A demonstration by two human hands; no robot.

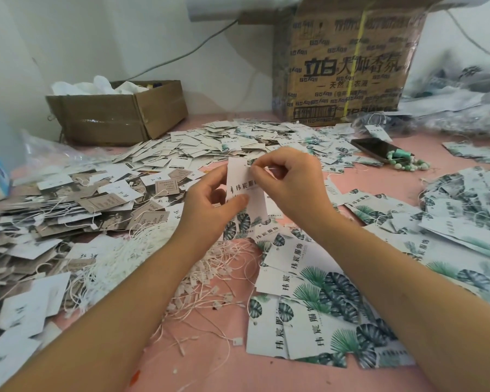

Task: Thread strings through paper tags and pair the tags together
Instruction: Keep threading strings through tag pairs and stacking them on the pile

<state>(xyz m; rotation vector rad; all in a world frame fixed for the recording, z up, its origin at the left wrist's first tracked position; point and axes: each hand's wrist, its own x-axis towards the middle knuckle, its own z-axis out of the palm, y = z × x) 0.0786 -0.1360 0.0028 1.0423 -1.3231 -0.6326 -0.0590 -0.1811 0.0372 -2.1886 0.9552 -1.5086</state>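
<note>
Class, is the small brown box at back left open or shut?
Open: white wrapping pokes out of the small brown box.

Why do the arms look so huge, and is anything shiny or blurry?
Head view: the wide lens stretches the forearms near the bottom edge; tape on the small cardboard box glints; plastic bags far right look soft; the held tag is sharp.

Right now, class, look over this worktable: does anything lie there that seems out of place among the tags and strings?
Yes: a dark phone and a green bead bracelet lie among the loose tags at the far right of the pink table. Neither belongs to the tag threading. No damage shows.
</note>
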